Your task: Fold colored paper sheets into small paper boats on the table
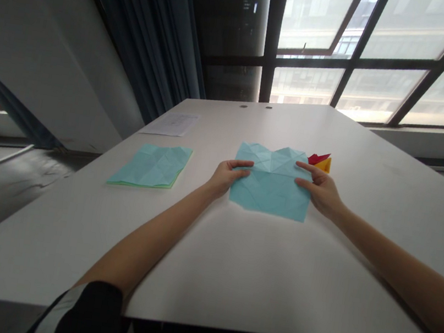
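A creased light-blue paper sheet [271,185] lies on the white table [233,257] in front of me. My left hand [229,176] grips its left edge, thumb on top and fingers curled. My right hand [319,187] holds the right edge the same way, index finger and thumb pressed on the paper. The far edge of the sheet is folded into a notch at its middle.
A stack of creased light-blue and green sheets [151,166] lies to the left. A white printed sheet [172,124] rests further back. Small red and yellow folded paper pieces [321,160] sit behind my right hand. Windows and a dark curtain stand beyond the table.
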Demonstrator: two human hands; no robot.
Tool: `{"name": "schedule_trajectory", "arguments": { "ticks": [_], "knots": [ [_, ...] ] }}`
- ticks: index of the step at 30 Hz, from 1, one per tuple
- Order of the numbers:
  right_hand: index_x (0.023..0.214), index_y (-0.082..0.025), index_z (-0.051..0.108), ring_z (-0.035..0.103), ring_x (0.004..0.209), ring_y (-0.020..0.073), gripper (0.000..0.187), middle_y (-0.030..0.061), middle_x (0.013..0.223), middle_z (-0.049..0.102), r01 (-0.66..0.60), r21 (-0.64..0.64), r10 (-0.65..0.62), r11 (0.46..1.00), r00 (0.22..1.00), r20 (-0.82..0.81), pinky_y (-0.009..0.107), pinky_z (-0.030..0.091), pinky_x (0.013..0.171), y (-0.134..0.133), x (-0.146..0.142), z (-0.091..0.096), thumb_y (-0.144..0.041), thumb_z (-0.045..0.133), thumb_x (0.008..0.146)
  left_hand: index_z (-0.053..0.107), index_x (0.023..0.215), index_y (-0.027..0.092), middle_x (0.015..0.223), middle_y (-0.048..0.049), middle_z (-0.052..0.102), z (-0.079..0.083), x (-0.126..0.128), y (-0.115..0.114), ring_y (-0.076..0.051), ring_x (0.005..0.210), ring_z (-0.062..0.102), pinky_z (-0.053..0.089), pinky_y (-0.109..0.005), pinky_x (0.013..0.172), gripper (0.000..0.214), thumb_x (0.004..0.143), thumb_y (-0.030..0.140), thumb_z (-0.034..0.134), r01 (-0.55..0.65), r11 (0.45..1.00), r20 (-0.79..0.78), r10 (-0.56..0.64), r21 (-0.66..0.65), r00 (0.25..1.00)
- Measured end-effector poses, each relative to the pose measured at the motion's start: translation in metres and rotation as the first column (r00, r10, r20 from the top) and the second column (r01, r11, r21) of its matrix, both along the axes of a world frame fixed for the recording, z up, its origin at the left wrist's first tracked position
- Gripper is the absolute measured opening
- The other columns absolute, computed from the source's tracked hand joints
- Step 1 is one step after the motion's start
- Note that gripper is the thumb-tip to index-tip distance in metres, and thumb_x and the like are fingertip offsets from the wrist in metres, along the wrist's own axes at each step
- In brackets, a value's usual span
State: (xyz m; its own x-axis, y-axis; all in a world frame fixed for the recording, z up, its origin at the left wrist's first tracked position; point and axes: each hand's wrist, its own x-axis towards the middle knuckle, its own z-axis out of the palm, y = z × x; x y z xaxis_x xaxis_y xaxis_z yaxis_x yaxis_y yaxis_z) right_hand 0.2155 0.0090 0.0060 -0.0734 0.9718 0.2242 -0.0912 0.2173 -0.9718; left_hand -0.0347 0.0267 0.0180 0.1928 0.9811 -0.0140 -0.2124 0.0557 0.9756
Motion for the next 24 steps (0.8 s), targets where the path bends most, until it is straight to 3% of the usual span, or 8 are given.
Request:
{"name": "schedule_trajectory", "arguments": {
  "ticks": [4, 8, 12, 17, 24],
  "knots": [
    [0.105, -0.028, 0.063, 0.062, 0.08, 0.0161, 0.04, 0.0023, 0.096, 0.067, -0.037, -0.041, 0.033, 0.998, 0.995, -0.089, 0.031, 0.051, 0.071, 0.001, 0.006, 0.005, -0.035, 0.07, 0.066, 0.07, 0.088, 0.015, 0.077, -0.004, 0.068, 0.005, -0.007, 0.001, -0.012, 0.066, 0.059, 0.046, -0.027, 0.068, 0.038, 0.05, 0.015, 0.077, 0.107, 0.992, -0.037, -0.11, -0.069, 0.993],
    [0.093, -0.026, 0.068, 0.06, 0.069, 0.0129, 0.027, 0.0011, 0.082, 0.067, -0.051, -0.079, 0.043, 0.996, 0.994, -0.098, 0.028, 0.05, 0.065, 0.002, 0.011, 0.008, -0.034, 0.069, 0.068, 0.07, 0.089, 0.016, 0.08, -0.004, 0.068, 0.006, -0.008, 0.001, -0.012, 0.068, 0.06, 0.046, -0.026, 0.068, 0.039, 0.051, 0.015, 0.076, 0.166, 0.982, -0.054, -0.172, -0.088, 0.984],
    [0.086, -0.024, 0.07, 0.059, 0.066, 0.0102, 0.022, 0.0005, 0.078, 0.067, -0.138, -0.151, 0.122, 0.979, 0.987, -0.108, 0.024, 0.05, 0.064, 0.001, 0.011, 0.007, -0.032, 0.072, 0.066, 0.071, 0.087, 0.016, 0.082, -0.0043, 0.068, 0.005, -0.007, 0.001, -0.012, 0.069, 0.059, 0.045, -0.026, 0.07, 0.037, 0.051, 0.015, 0.076, 0.134, 0.988, -0.05, -0.138, -0.07, 0.989],
    [0.092, -0.024, 0.069, 0.061, 0.074, 0.012, 0.029, 0.0013, 0.089, 0.067, -0.226, -0.167, 0.222, 0.96, 0.974, -0.044, 0.024, 0.05, 0.068, 0.0, 0.009, 0.002, -0.032, 0.073, 0.064, 0.071, 0.085, 0.015, 0.076, -0.0038, 0.068, 0.006, -0.005, 0.001, -0.012, 0.066, 0.058, 0.045, -0.027, 0.07, 0.037, 0.049, 0.017, 0.077, 0.048, 0.997, -0.04, -0.05, -0.054, 0.998],
    [0.095, -0.025, 0.069, 0.061, 0.075, 0.0144, 0.037, 0.0009, 0.09, 0.067, -0.115, -0.139, 0.129, 0.984, 0.987, 0.095, 0.027, 0.051, 0.069, 0.008, 0.009, -0.006, -0.03, 0.077, 0.059, 0.07, 0.09, 0.015, 0.07, -0.0024, 0.067, -0.001, 0.001, -0.001, -0.01, 0.061, 0.057, 0.045, -0.025, 0.065, 0.041, 0.051, 0.022, 0.079, 0.057, 0.998, -0.058, -0.058, -0.011, 0.997]
  ]
}}
